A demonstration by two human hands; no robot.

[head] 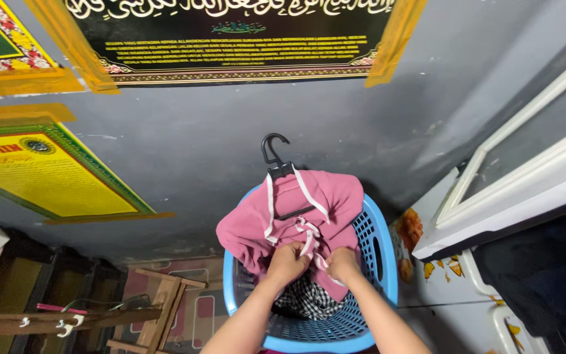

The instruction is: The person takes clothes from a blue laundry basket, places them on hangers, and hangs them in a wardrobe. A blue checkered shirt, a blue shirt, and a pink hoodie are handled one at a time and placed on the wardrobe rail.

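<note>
We see both of our hands low in the middle of the frame, working on a pink garment (pixel 296 213) that hangs on a black hanger (pixel 275 157). The left hand (pixel 287 261) is clenched on the pink cloth near its front, and the right hand (pixel 342 262), just beside it, is clenched on the same cloth where the white drawstrings (pixel 308 235) dangle. The grip of each hand is closed on fabric, fingers curled inward, knuckles toward the camera.

The pink garment sits at the centre of the frame, draped over the far rim of a blue laundry basket (pixel 378 262), with the hanger's hook rising above it against the grey wall (pixel 198 151). White trim runs along its neckline. Under our hands, inside the basket, lies a black-and-white checked cloth (pixel 309 301).

In the upper part of the frame a dark framed poster (pixel 230 39) with gold borders hangs on the wall, and a yellow and green poster (pixel 47 174) sits at the left. A white window frame (pixel 525 170) fills the right side. At lower left stand wooden pieces (pixel 158 301).
</note>
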